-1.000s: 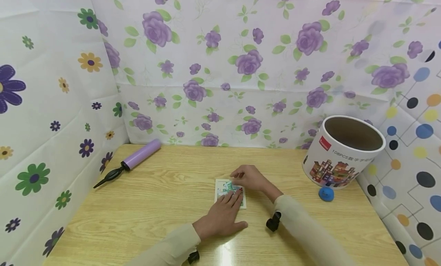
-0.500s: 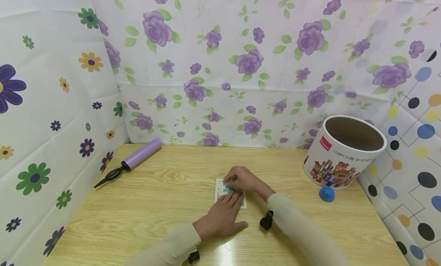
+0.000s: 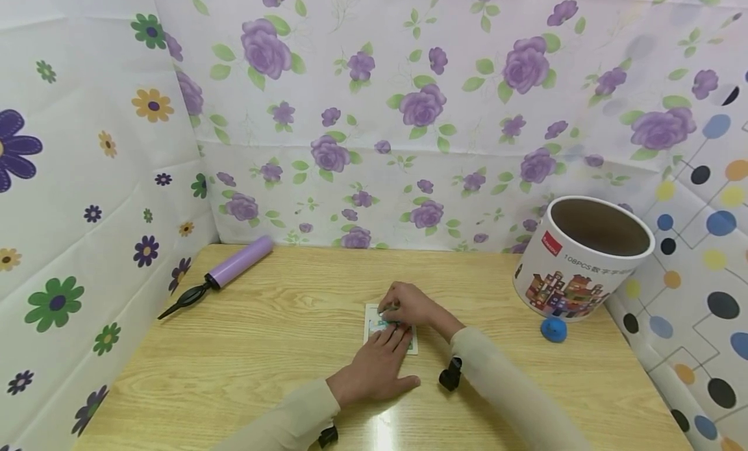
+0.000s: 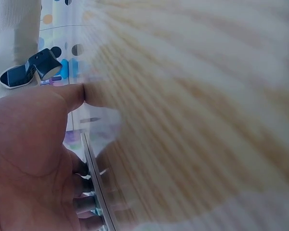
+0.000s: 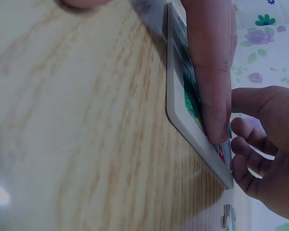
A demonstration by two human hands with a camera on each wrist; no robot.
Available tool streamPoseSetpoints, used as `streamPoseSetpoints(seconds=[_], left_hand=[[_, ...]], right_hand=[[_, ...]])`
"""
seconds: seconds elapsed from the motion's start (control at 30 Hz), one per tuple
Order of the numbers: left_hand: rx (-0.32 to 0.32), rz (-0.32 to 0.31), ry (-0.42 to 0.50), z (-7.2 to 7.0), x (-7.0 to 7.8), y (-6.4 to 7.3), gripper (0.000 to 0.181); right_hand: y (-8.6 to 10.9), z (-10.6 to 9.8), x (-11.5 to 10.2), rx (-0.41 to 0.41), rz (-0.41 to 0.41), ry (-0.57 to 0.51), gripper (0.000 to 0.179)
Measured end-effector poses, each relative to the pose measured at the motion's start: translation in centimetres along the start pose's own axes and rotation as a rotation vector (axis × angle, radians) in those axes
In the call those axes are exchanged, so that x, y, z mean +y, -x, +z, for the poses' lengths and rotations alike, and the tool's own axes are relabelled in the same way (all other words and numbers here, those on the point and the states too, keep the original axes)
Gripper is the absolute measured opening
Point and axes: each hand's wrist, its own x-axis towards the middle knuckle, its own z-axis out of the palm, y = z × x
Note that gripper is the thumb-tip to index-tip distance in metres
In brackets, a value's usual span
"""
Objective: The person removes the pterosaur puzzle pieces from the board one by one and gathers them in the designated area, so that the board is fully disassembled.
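Note:
A small flat picture board (image 3: 372, 313) with a pale rim and teal, green and red print lies on the wooden table. My left hand (image 3: 374, 368) rests on its near part, fingers straight and thumb spread to the side; the left wrist view shows those fingers over the board's edge (image 4: 99, 185). At the board's far side, my right hand (image 3: 407, 303) bends its fingers down onto the picture. In the right wrist view its fingers (image 5: 248, 159) curl by the board (image 5: 172, 91), just beyond the left fingers. Whether they pinch anything is hidden.
A large white printed bucket (image 3: 561, 269) stands at the back right, with a blue lump (image 3: 553, 329) before it. A purple hand pump (image 3: 239, 263) with a black nozzle lies at the back left. Patterned cloth walls (image 3: 374, 146) border the table (image 3: 280, 334).
My right hand has moved left and slightly nearer over the board, its fingers more bent, then nearly stopped. My left hand and the board have stayed in place.

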Motion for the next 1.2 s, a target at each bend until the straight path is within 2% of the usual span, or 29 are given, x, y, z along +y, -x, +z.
streamPoseSetpoints(seconds=[0.2,0.43,0.63,0.83,1.03,1.2], left_hand=[[-0.001,0.007,0.008,-0.7,0.2,0.2,0.09],[-0.026,-0.024,-0.012,-1.3,0.6,0.2,0.089],[-0.036,-0.025,-0.005,-0.6,0.3,-0.2,0.089],[-0.016,-0.018,-0.005,0.4,-0.2,-0.4,0.091],[-0.016,-0.008,-0.027,-0.2,0.1,-0.3,0.089],[-0.034,-0.018,-0.04,-0.8,0.4,-0.2,0.088]], right_hand=[[0.1,0.0,0.0,0.025,0.015,-0.018,0.012],[0.5,-0.4,-0.3,0.04,0.112,-0.057,0.029],[1.0,-1.0,-0.4,0.053,0.148,-0.073,0.02],[1.2,-1.5,-0.3,0.054,0.136,-0.069,0.013],[1.7,-2.5,-0.3,0.097,0.144,-0.079,0.015],[3.0,-3.5,0.3,0.131,0.164,-0.065,0.017]])
